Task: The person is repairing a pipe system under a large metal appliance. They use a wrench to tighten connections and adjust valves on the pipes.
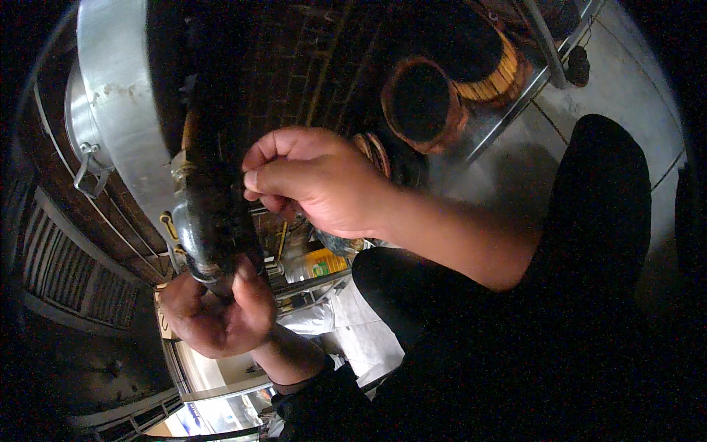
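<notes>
My left hand [219, 309] is closed on the lower end of a dark, glossy metal fitting [199, 236]. The fitting has a yellow metal piece [169, 225] on its side and tan wrapping [180, 163] higher up. Just to the right of it, my right hand [302, 177] is pinched with curled fingers beside the dark, shadowed part of the assembly; what its fingertips hold, if anything, I cannot make out. A large aluminum pot [110, 88] with a hinged handle [92, 169] stands close on the fitting's left.
Dark round containers [420, 103], one with a ridged wooden-looking rim [490, 88], sit by a metal rail [501, 125] at upper right. Behind is a dark brick surface [287, 74]. A yellow object [324, 261] lies below, near tiled floor [615, 74]. A louvred panel [81, 272] is at left.
</notes>
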`<state>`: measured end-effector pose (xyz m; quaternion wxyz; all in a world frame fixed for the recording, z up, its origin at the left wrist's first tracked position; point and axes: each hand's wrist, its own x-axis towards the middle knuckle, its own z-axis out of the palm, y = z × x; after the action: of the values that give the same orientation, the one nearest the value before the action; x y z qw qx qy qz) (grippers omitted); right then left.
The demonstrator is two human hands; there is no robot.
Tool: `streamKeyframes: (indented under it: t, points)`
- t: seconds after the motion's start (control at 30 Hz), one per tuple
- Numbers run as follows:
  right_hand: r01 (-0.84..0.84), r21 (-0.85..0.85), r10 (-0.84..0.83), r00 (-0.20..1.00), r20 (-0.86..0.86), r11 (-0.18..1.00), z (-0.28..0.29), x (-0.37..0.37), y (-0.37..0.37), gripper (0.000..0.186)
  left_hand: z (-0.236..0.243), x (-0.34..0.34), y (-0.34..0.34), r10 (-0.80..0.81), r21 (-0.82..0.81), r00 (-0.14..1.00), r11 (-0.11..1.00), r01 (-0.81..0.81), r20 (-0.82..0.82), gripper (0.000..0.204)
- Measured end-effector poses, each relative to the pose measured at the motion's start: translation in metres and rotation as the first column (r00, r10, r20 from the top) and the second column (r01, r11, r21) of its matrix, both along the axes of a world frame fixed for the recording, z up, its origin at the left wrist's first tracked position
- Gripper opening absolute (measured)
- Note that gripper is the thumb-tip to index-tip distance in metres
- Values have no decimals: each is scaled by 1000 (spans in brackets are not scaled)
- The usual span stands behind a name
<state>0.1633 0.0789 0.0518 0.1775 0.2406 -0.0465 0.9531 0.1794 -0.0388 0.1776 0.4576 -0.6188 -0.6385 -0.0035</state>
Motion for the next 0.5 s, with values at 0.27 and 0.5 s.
streamKeyframes:
  t: [0.27, 0.5]
  points:
    - [56, 107, -65, 995, 76, 993, 4, 4, 5, 18, 4, -2, -5, 6, -35, 1000, 999, -7, -28, 35]
    - [7, 18, -8, 999, 53, 1000, 2, -1, 0, 17, 1, -4, -3, 8, 13, 1000, 1000, -8, -3, 36]
